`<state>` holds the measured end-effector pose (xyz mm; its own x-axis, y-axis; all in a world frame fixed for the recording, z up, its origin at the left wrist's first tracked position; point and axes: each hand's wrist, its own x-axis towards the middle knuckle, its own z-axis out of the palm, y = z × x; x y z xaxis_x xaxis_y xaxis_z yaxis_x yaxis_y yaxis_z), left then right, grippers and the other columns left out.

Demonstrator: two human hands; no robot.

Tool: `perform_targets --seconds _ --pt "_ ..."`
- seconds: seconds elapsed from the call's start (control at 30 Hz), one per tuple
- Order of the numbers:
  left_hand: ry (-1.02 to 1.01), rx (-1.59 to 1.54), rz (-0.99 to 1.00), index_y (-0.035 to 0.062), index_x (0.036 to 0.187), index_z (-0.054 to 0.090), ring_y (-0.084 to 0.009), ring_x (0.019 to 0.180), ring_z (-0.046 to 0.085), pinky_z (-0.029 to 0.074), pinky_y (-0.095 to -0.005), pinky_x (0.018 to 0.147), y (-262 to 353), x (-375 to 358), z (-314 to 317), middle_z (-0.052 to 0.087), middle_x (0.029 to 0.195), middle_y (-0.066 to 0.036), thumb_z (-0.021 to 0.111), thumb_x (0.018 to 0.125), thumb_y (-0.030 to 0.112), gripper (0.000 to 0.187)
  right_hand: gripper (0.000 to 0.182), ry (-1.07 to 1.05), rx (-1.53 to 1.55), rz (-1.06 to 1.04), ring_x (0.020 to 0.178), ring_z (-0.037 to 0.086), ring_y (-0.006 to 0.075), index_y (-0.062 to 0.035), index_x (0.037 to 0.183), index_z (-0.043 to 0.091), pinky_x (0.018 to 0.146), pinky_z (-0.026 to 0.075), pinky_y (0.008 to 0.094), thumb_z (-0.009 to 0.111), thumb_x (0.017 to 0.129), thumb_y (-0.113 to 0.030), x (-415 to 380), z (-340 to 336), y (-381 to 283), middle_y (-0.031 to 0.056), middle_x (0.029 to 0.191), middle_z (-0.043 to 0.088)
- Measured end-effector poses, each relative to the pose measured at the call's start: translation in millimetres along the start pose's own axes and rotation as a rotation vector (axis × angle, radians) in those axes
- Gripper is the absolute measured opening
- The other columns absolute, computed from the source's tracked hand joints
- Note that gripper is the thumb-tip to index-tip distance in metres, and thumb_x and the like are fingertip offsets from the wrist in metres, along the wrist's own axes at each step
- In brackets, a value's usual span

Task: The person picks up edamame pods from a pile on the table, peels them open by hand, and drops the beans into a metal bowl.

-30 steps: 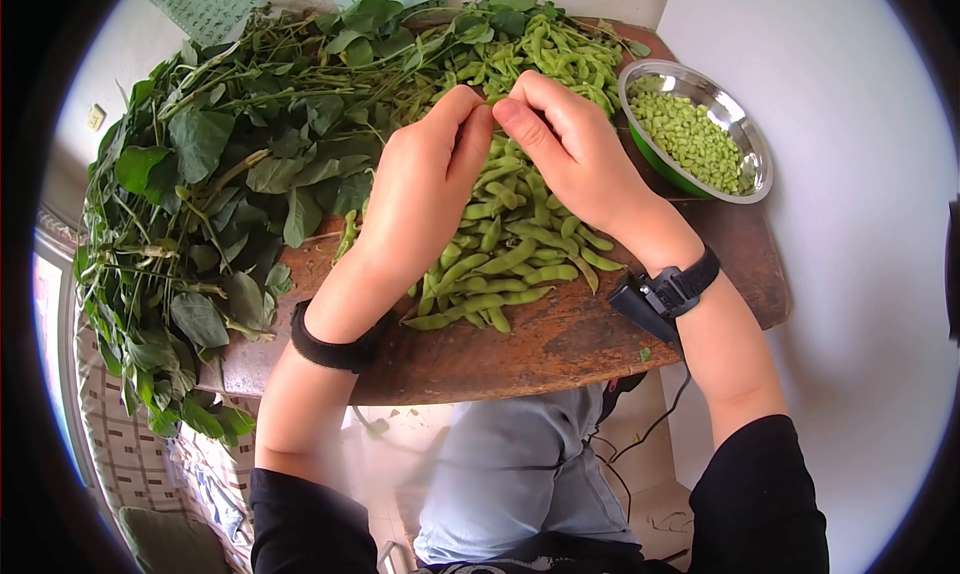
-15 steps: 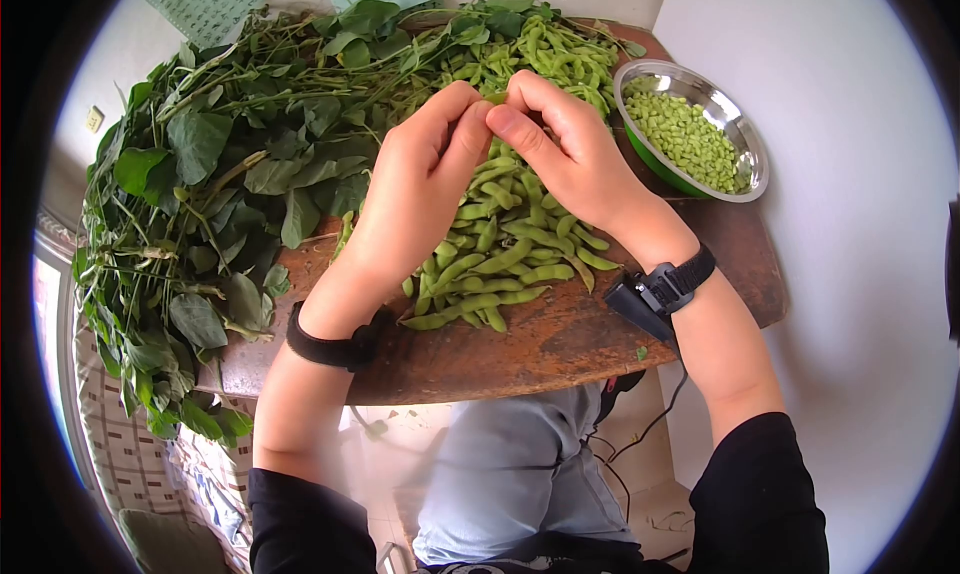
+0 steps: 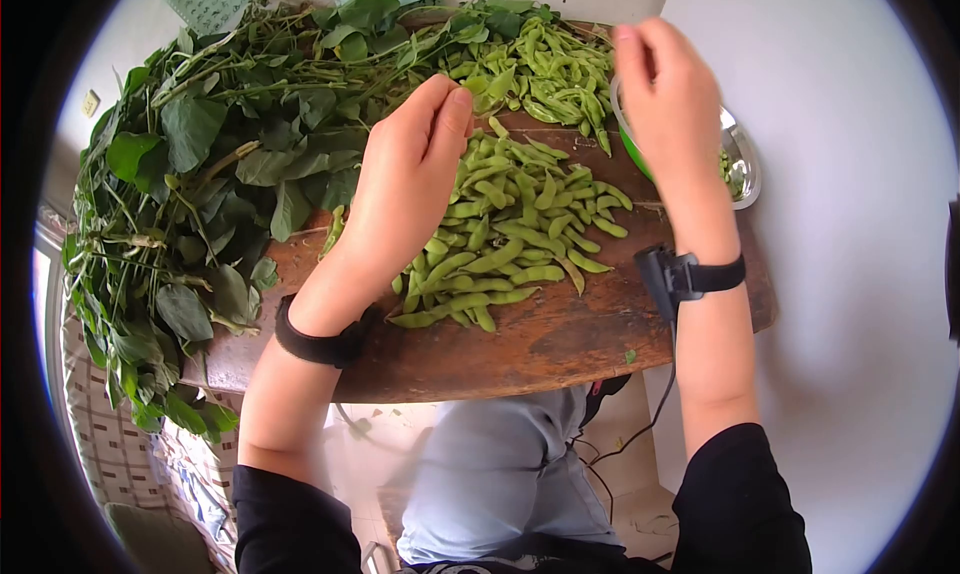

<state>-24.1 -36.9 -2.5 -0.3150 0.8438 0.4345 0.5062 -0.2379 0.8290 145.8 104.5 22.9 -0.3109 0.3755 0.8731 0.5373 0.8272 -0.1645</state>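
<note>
Many unshelled edamame pods heaped mid-frame on wooden table | right hand over steel bowl upper right, grip unclear | left hand pinched, contents hidden | leafy stalks left.

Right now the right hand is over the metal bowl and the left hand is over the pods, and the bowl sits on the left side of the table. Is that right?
Not quite. In the head view the bowl sits on the right side of the table, not the left. The rest holds: the right hand is over the bowl and the left hand is over the pods.
</note>
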Motion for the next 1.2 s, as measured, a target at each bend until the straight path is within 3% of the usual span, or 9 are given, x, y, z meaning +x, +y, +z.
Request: perform_targets --seconds 0.1,0.17,0.23,0.3,0.37,0.47,0.87,0.93,1.2 --pt "0.038 0.006 0.038 -0.0017 0.084 0.049 -0.0138 0.057 0.035 0.036 -0.0306 0.054 -9 1 3 0.043 0.062 -0.006 0.048 0.101 0.019 0.027 0.025 -0.081 -0.339 0.085 0.074 0.065 0.0346 -0.0019 0.082 0.059 0.063 0.050 0.0471 0.054 0.094 -0.024 -6 -7 38 0.0149 0.078 0.065" --pt "0.040 0.015 0.046 -0.0014 0.083 0.049 -0.0142 0.058 0.036 0.036 -0.0307 0.055 -8 1 3 0.044 0.062 -0.006 0.047 0.101 0.020 0.028 0.025 -0.569 -0.585 0.277 0.078 0.067 0.0353 -0.0008 0.088 0.063 0.066 0.053 0.0456 0.053 0.094 -0.024 -17 -6 57 0.0164 0.084 0.067" --pt "0.029 0.013 0.033 -0.0013 0.084 0.049 -0.0147 0.057 0.036 0.036 -0.0306 0.055 -6 1 4 0.044 0.062 -0.007 0.047 0.101 0.020 0.027 0.030 -0.605 -0.646 0.273 0.084 0.067 0.0352 0.0008 0.098 0.066 0.073 0.054 0.0430 0.053 0.094 -0.026 -13 1 52 0.0181 0.092 0.068" --pt "0.017 0.016 0.037 -0.0013 0.084 0.050 -0.0153 0.057 0.037 0.036 -0.0308 0.055 -8 1 4 0.045 0.062 -0.008 0.048 0.101 0.019 0.027 0.032 -0.297 0.000 0.128 0.088 0.068 0.0310 0.0004 0.103 0.065 0.076 0.054 0.0401 0.053 0.097 -0.029 -8 11 36 0.0161 0.096 0.068" --pt "-0.005 0.021 0.031 -0.0012 0.084 0.050 -0.0160 0.057 0.037 0.037 -0.0310 0.054 -9 0 5 0.045 0.062 -0.009 0.048 0.101 0.019 0.026 0.032 -0.424 0.640 0.354 0.078 0.064 0.0182 -0.0026 0.104 0.065 0.070 0.050 0.0313 0.055 0.098 -0.033 -8 19 10 0.0076 0.089 0.068" --pt "-0.015 0.071 0.058 -0.0010 0.085 0.051 -0.0179 0.055 0.038 0.037 -0.0320 0.054 -5 -1 4 0.046 0.061 -0.011 0.049 0.100 0.017 0.023 0.034 -0.556 1.047 0.435 0.064 0.044 0.0022 -0.0043 0.103 0.065 0.056 0.037 0.0178 0.060 0.096 -0.037 -15 23 -11 -0.0037 0.081 0.061" --pt "-0.008 0.054 0.064 -0.0012 0.091 0.055 -0.0231 0.055 0.049 0.041 -0.0337 0.055 -4 -2 4 0.055 0.066 -0.015 0.050 0.099 0.018 0.022 0.032 -0.694 1.071 0.494 0.062 0.039 0.0022 -0.0054 0.088 0.064 0.056 0.033 0.0210 0.064 0.094 -0.036 -19 26 -16 -0.0068 0.068 0.050" --pt "-0.032 0.085 -0.036 -0.0019 0.095 0.057 -0.0211 0.057 0.051 0.042 -0.0326 0.056 7 -3 2 0.058 0.067 -0.014 0.053 0.099 0.022 0.025 0.032 -0.694 1.032 0.472 0.063 0.040 0.0029 -0.0048 0.087 0.064 0.057 0.034 0.0216 0.064 0.094 -0.035 -18 22 -19 -0.0064 0.068 0.050" --pt "-0.112 0.066 0.011 -0.0022 0.100 0.060 -0.0135 0.059 0.051 0.043 -0.0292 0.057 0 -2 3 0.061 0.071 -0.009 0.056 0.098 0.026 0.029 0.025 -0.619 0.998 0.328 0.066 0.044 0.0050 -0.0025 0.086 0.064 0.061 0.038 0.0235 0.065 0.094 -0.027 -23 27 -23 -0.0042 0.070 0.053"
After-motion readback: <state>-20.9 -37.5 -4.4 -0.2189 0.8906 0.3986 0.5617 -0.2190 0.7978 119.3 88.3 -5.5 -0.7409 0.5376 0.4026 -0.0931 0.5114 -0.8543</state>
